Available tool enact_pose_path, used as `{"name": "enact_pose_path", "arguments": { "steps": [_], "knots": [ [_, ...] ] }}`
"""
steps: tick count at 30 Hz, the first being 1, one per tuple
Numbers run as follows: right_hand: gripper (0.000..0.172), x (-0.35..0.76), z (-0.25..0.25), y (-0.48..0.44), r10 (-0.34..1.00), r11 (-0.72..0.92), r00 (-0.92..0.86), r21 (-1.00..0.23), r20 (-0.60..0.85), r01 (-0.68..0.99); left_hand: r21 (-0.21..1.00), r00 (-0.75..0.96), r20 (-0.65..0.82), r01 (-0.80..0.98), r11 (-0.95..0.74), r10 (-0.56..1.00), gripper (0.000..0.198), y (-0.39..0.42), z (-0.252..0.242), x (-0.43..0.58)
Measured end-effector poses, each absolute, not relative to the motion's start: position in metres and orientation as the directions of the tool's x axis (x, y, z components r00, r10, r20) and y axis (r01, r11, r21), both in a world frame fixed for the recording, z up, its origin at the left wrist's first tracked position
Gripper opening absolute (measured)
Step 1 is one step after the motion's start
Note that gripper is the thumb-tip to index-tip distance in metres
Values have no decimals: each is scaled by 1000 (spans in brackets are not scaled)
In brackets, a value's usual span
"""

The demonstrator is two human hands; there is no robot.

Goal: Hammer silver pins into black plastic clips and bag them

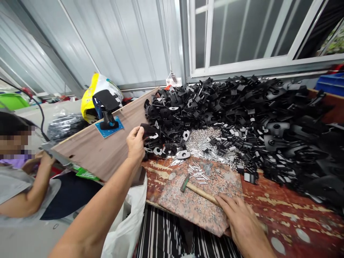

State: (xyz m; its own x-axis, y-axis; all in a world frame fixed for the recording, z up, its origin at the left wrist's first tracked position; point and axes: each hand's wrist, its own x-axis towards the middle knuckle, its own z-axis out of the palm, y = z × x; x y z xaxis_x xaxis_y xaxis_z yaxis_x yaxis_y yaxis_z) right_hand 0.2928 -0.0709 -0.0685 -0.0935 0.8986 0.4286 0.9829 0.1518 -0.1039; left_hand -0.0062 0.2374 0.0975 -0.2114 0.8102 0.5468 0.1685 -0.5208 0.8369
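Note:
My left hand [135,143] is closed on a dark plastic part [147,131] at the left edge of the pile, pinching it between thumb and fingers. The palm of my right hand [242,222] faces down over the wooden handle of a hammer [201,193], its fingers around the handle's near part. The hammer's greenish head rests on a speckled stone slab [172,193]. Several thin metal pins [199,172] lie on the slab just beyond the head. Behind them spreads a heap of small shiny metal pieces [204,141].
A large pile of black plastic parts [228,96] covers the back and right of the worn red table [268,200]. A wooden board [118,150] at left carries a blue plate [110,127] with a black part upright on it. Another person [24,186] sits at far left.

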Motion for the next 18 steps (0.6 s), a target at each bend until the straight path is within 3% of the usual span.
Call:
{"name": "enact_pose_path", "arguments": {
  "steps": [4, 7, 8, 10, 11, 13, 16, 18],
  "knots": [
    [49, 294, -52, -69, 853, 177, 9, -305, 522, 936, 867, -109, 496, 8, -498, 862, 38, 176, 95, 4],
    [40, 278, -18, -70, 887, 159, 194, -672, 419, 724, 850, 57, 524, 25, -526, 850, 16, 111, 75, 21],
    [40, 269, -6, -71, 925, 126, 224, -804, 308, 581, 733, 263, 616, 154, -662, 743, 13, 88, 64, 28],
    [50, 248, 13, -68, 987, 11, 155, -980, 43, 196, 339, 557, 730, 208, -917, 396, 31, 46, 41, 42],
    [54, 239, 19, -65, 994, -28, 105, -999, -25, 26, 177, 621, 740, 192, -965, 259, 36, 29, 30, 47],
    [50, 230, 22, -59, 994, -25, 98, -985, -42, -170, 38, 664, 741, 107, -994, 99, 34, 4, 13, 53],
    [53, 236, 20, -60, 992, -6, 116, -964, -39, -265, 120, 664, 742, 5, -993, 93, 28, -7, 7, 48],
    [53, 245, 21, -66, 995, -39, 78, -974, -58, -222, 315, 583, 739, 141, -939, 336, 31, -3, 12, 41]
  ]
}}
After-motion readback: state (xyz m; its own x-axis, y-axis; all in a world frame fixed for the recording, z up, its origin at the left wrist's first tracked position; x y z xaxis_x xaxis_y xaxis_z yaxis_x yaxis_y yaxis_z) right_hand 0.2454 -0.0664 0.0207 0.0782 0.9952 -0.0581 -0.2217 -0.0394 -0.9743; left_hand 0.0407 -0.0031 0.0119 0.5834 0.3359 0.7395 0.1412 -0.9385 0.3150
